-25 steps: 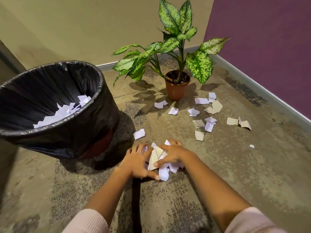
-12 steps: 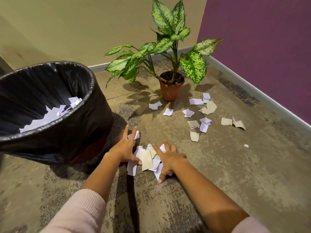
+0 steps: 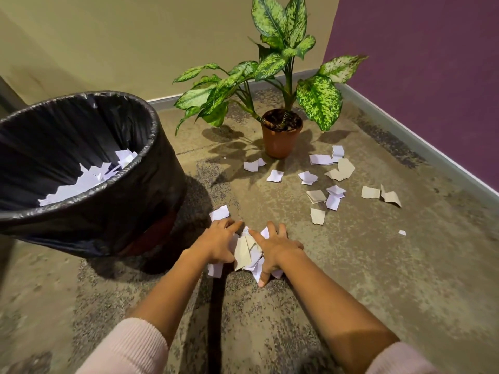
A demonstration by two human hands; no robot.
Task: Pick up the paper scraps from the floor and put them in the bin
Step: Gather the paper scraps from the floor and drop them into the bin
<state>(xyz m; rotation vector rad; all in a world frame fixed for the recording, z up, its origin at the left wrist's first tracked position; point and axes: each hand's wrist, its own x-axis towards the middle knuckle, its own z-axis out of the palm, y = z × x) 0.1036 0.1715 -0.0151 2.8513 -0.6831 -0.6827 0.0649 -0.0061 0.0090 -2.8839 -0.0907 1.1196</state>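
Note:
A small heap of white and beige paper scraps (image 3: 247, 252) lies on the floor between my two hands. My left hand (image 3: 217, 242) presses against its left side with fingers spread. My right hand (image 3: 274, 248) presses against its right side, fingers apart, thumb on the floor. Both hands squeeze the heap together on the floor. One white scrap (image 3: 219, 212) lies just beyond my left fingers. The bin (image 3: 151, 125) with a black liner stands at the left and holds white scraps (image 3: 89, 179). More loose scraps (image 3: 328, 195) are scattered further right.
A potted plant (image 3: 280, 136) in a brown pot stands beyond the scraps near the corner. A beige wall runs behind it and a purple wall (image 3: 432, 63) with a grey skirting board lines the right side. The floor is mottled brown concrete.
Half a second ago my hands lay wider apart around a spread-out heap; now they have drawn inward and bunched the scraps into a tighter pile.

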